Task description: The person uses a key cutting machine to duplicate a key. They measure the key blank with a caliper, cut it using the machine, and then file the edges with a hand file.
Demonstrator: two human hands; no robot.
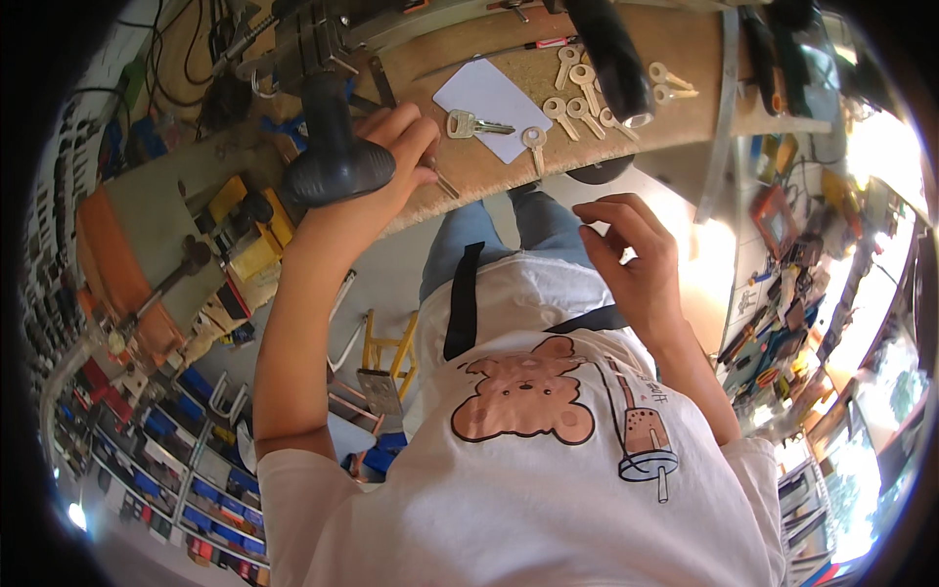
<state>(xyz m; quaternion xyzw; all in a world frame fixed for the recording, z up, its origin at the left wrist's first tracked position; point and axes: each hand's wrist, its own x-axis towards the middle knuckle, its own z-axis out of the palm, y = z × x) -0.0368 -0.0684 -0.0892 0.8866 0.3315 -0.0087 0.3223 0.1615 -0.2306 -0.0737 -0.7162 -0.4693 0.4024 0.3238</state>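
My left hand (391,161) is at the bench's front edge, partly hidden behind a black knobbed handle (333,157). Its fingers are curled, and a slim metal piece (445,180) sticks out beside the thumb; its kind is unclear. To the right of that hand, a large-headed key (477,124) lies across a white card (497,86). One key blank (533,147) rests by the card's lower corner. Several more key blanks (584,112) are spread farther right. My right hand (636,259) hovers in front of the bench edge, fingers bent, thumb and forefinger apart, seemingly holding nothing.
A machine with a dark clamp (311,39) stands at the back left. Another black handle (611,59) overhangs the brown bench top (430,59). A thin red-ended tool (553,42) lies behind the card. Yellow machine parts (249,230) are at left, a yellow stool frame (389,342) below.
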